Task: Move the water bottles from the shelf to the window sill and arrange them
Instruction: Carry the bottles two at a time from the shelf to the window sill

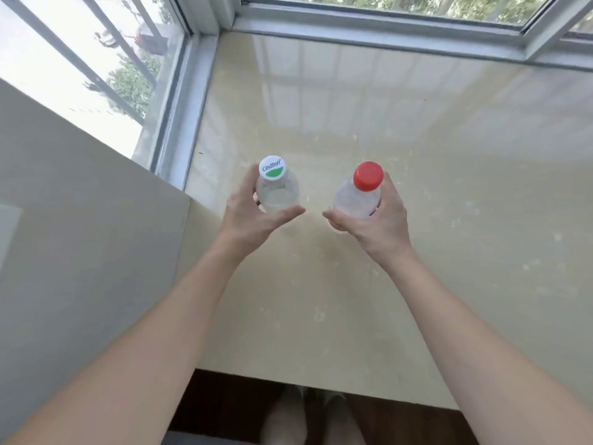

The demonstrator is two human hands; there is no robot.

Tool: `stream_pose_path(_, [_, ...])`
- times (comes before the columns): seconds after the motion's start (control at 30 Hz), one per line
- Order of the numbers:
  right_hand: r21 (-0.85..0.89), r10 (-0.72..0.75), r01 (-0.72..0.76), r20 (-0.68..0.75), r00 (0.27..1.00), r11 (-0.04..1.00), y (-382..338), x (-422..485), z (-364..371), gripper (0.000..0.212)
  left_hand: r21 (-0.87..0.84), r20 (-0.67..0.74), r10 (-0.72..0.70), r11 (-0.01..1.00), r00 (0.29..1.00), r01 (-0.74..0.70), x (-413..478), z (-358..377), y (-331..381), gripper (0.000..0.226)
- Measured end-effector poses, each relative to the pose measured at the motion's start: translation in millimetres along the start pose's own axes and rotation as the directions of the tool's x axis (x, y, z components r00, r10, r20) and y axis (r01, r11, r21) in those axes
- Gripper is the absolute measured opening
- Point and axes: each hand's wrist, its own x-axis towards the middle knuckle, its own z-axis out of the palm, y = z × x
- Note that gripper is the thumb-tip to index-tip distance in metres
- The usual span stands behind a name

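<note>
I look straight down on two clear plastic water bottles held upright over the glossy beige window sill. My left hand wraps around the bottle with the white and green cap. The bottle with the red cap is in my right hand. The bottles stand side by side, a hand's width apart, near the sill's left half. Their lower parts are hidden by my hands, so I cannot tell whether they touch the sill.
Window frames border the sill at the back and on the left. A pale wall panel juts in at the left. The sill's front edge lies below my forearms, with dark floor and feet beneath.
</note>
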Motion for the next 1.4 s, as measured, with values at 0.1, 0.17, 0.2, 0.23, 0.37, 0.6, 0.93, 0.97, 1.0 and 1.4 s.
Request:
stream_pose_path(0.1, [-0.005, 0.004, -0.004, 0.023, 1.000, 1.000, 8.1, 1.0, 7.0, 0.062, 0.022, 0.015, 0.007, 1.000, 1.000, -0.007, 5.2, 1.4, -6.1, 0.067])
stream_pose_path(0.17, [0.007, 0.004, -0.004, 0.037, 0.999, 1.000, 11.6, 0.3, 7.9, 0.065, 0.027, 0.016, 0.015, 1.000, 1.000, -0.016, 7.4, 0.8, -9.4, 0.067])
stream_pose_path(0.2, [0.010, 0.002, -0.003, 0.040, 0.999, 1.000, 12.5, 0.6, 7.9, 0.067, 0.030, 0.018, 0.018, 0.999, 1.000, -0.018, 8.1, -0.2, -10.4, 0.067])
stream_pose_path(0.23, [0.011, 0.003, -0.003, 0.042, 0.999, 1.000, 13.7, 1.1, 7.9, 0.068, 0.034, 0.025, 0.017, 0.999, 1.000, -0.018, 8.6, -1.3, -11.3, 0.067])
stream_pose_path(0.37, [0.003, 0.016, -0.017, 0.037, 0.999, 1.000, 15.8, 1.5, 10.1, 0.071, 0.041, 0.042, 0.007, 0.999, 0.999, -0.009, 7.7, -4.2, -10.4, 0.069])
stream_pose_path(0.6, [-0.009, 0.044, -0.043, 0.051, 0.998, 0.999, 17.1, 2.1, 12.2, 0.080, 0.048, 0.079, 0.004, 0.999, 0.997, -0.008, 7.9, -9.5, -6.4, 0.083])
stream_pose_path(0.93, [-0.206, 0.049, -0.016, 0.157, 0.986, 0.978, -14.1, -16.9, -34.3, 0.108, 0.396, 0.215, -0.003, 0.914, 0.977, -0.085, -4.7, -47.0, 28.5, 0.105])
stream_pose_path(0.97, [-0.297, 0.053, 0.001, 0.175, 0.983, 0.955, -21.8, -21.6, -46.2, 0.106, 0.515, 0.227, -0.020, 0.851, 0.974, -0.103, -7.6, -56.6, 36.5, 0.108])
stream_pose_path(1.0, [-0.408, 0.053, 0.033, 0.196, 0.979, 0.912, -31.3, -26.6, -59.5, 0.101, 0.629, 0.220, -0.039, 0.770, 0.975, -0.111, -11.1, -66.6, 47.0, 0.109])
stream_pose_path(1.4, [-0.844, -0.451, 0.355, 0.155, 0.879, 0.402, -208.3, -70.4, -148.2, 0.057, 0.856, 0.148, 0.388, 0.410, 0.910, -0.315, -75.2, -97.9, 234.5, 0.068])
